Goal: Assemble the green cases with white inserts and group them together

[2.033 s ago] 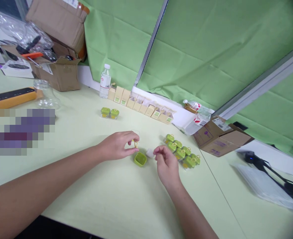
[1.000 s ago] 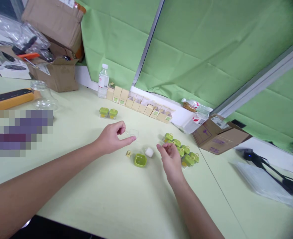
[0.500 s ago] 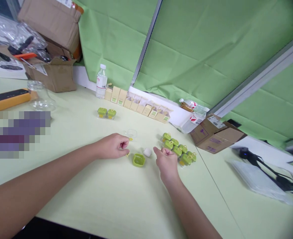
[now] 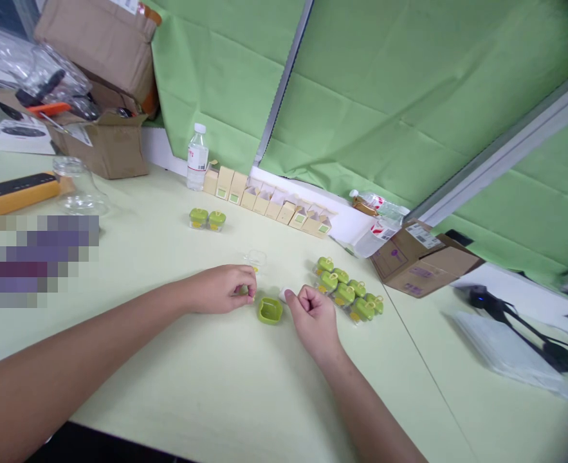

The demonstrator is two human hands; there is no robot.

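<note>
My left hand point(image 4: 228, 288) is closed in a pinch. A tiny yellow-green piece point(image 4: 253, 298) shows at its fingertips, too small to name. Just right of it, a green square lid point(image 4: 269, 310) lies hollow side up on the table. My right hand point(image 4: 313, 315) is curled closed, and whatever its fingers hold, if anything, is hidden. By its thumb tip sits a small white rounded thing point(image 4: 282, 294), partly covered by the thumb; whether they touch I cannot tell. Beyond my left hand stands a clear container point(image 4: 255, 259), partly hidden.
Several green-lidded little boxes point(image 4: 344, 294) cluster right of my right hand. Two more point(image 4: 207, 219) stand farther back. Open cardboard cartons point(image 4: 264, 200) line the wall beside a water bottle point(image 4: 197, 158). Brown boxes point(image 4: 423, 257) and a glass jar point(image 4: 78, 186) flank the table.
My right hand has moved left, its thumb now overlapping the white thing. My left hand has shifted slightly right and down, nearer the green lid.
</note>
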